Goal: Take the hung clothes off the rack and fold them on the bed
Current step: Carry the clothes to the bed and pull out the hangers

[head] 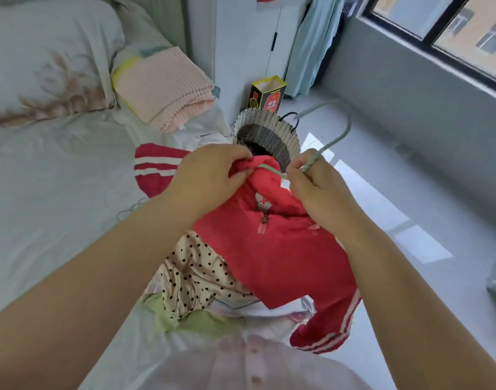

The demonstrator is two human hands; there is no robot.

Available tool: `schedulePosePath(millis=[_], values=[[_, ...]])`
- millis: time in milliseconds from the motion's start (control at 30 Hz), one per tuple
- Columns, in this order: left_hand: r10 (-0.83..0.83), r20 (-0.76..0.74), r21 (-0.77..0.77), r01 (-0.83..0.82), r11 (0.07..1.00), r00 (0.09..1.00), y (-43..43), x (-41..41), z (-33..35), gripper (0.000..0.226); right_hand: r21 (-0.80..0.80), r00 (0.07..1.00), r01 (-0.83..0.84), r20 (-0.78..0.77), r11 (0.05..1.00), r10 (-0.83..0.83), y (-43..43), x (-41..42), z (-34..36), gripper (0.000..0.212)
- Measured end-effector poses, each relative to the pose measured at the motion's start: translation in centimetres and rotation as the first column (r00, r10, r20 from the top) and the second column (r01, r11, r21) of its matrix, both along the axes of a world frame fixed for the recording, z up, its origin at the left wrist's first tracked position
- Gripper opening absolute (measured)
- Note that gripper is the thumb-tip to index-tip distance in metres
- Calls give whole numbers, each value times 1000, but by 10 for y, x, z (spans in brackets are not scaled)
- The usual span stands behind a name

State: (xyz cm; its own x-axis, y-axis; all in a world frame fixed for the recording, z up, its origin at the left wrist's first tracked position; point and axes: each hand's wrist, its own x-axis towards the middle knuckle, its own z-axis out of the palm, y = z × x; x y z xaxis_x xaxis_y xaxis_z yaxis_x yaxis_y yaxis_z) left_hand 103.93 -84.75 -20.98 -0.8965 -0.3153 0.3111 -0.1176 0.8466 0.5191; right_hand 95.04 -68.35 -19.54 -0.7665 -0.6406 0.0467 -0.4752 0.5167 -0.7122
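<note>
We read the red jacket [275, 249] as matt, soft cloth; zip pull material we can't tell. Hanger [330, 144]: smooth pale-green coating, slight sheen. Basket [266, 130]: woven strips, rough open texture. Pink blanket [165, 85]: ribbed knit. Polka-dot garment [190, 274]: thin, smooth cloth. Bed sheet [58, 192]: matt, creased cloth. Floor [410, 178]: smooth, glossy. Carton [267, 94]: glossy printed card.
</note>
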Motion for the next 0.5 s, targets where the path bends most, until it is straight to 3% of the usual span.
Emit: schedulePosePath(millis=[200,367,500], values=[[93,361,41,-116,992,928,-15,33,-46,30,81,988,-40,154,996,27,18,2,-60,27],[263,388,45,-303,952,883,-21,49,-74,24,118,961,-104,267,988,70,22,1,-72,27],[365,455,16,-417,909,812,-36,50,-87,19,154,942,-288,222,945,251,26,3,-79,19]])
